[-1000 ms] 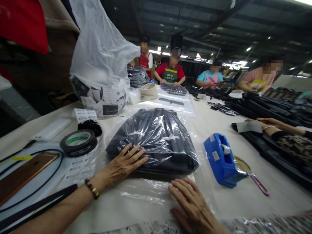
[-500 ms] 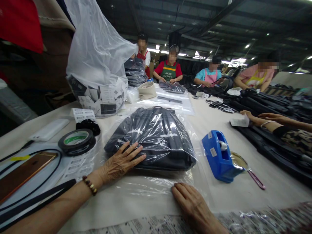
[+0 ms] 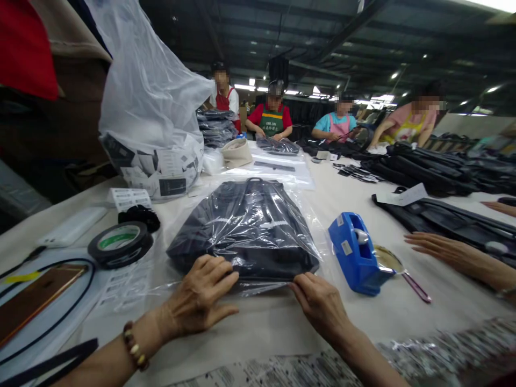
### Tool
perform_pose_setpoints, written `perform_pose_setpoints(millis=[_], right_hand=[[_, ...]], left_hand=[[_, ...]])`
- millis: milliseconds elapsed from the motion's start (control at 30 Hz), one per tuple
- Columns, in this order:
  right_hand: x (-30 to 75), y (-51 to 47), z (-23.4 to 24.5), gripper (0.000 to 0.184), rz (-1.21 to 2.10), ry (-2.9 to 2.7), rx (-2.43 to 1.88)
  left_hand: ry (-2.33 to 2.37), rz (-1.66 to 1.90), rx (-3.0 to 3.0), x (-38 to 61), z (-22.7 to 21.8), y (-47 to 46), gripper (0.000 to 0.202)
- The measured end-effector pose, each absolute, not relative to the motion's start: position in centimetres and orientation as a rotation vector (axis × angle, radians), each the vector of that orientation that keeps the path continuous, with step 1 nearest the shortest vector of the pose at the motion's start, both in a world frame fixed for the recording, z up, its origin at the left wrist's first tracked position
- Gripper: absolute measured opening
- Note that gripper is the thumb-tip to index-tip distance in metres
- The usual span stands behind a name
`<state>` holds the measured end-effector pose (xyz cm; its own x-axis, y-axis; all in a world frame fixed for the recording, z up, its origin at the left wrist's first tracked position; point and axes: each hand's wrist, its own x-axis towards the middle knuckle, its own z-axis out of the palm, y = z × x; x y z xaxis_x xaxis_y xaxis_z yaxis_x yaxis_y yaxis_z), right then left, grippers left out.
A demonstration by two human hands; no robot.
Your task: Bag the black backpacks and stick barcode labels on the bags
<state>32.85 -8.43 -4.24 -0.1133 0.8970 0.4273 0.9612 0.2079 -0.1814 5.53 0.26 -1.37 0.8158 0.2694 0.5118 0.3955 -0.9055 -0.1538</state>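
Observation:
A black bag [image 3: 266, 260] lies flat in front of me inside a clear plastic bag [image 3: 258, 287]. My left hand [image 3: 201, 293] rests on the near left edge of this package, its fingers bent and its thumb spread away. At the near right corner, the fingertips of my right hand [image 3: 322, 301] pinch the near edge of the plastic bag, which is folded up against the black bag. A blue tape dispenser [image 3: 357, 255] stands just right of the package.
To the left lie black tape rolls [image 3: 120, 243], labels [image 3: 129, 199] and a phone [image 3: 40, 301]. A large plastic sack of tags [image 3: 161, 166] stands behind them. A magnifying glass [image 3: 417, 285] lies right. A co-worker's hands [image 3: 451, 255] are beside a black bag [image 3: 451, 215]; several people work beyond.
My right hand has moved up from the table to the package's near edge, bringing the loose plastic with it. My left hand has slid down off the top to the near edge.

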Motion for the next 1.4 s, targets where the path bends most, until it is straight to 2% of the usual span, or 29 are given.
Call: perform_pose_setpoints(millis=[100,200,333,467,700,800,1067,1167,1267,1400], right_hand=[[32.9,-8.3,-4.1,0.026,-0.169,-2.041,-1.766],[33.1,-8.3,-3.9,0.024,-0.12,-2.075,-1.794],[34.2,-9.0,-3.2,0.011,-0.006,-2.147,-1.812],[35.8,-10.1,-2.5,0.02,0.017,-2.071,-1.785],[36.8,-9.7,-3.7,0.034,-0.29,-1.875,-1.809],[36.8,-9.3,-4.4,0.039,-0.327,-1.868,-1.831],[37.0,-9.1,-4.4,0.036,-0.199,-1.825,-1.874],[37.0,-9.0,-4.5,0.033,-0.155,-1.801,-1.884],[36.9,-8.8,-4.6,0.03,-0.113,-1.777,-1.899],[36.8,-8.8,-4.5,0.025,-0.039,-1.742,-1.904]], left_hand=[[-0.521,-0.731,-2.66,7.1,-2.6,-1.2,0.022],[-0.6,-0.691,-2.661,7.9,-3.2,-1.1,0.025],[-0.767,-0.702,-2.718,7.9,-2.8,-0.1,0.028],[-0.825,-0.658,-2.747,8.0,-2.1,0.5,0.027],[-0.894,-0.64,-2.76,8.1,-1.9,0.9,0.03],[-0.873,-0.63,-2.727,8.2,-1.9,1.0,0.032],[-0.8,-0.723,-2.498,9.5,-2.5,0.4,0.031],[-0.777,-0.752,-2.432,9.7,-3.1,0.4,0.022],[-0.638,-0.878,-2.404,9.8,-3.2,0.7,0.014],[-0.332,-0.916,-2.488,10.1,-3.0,1.1,0.023]])
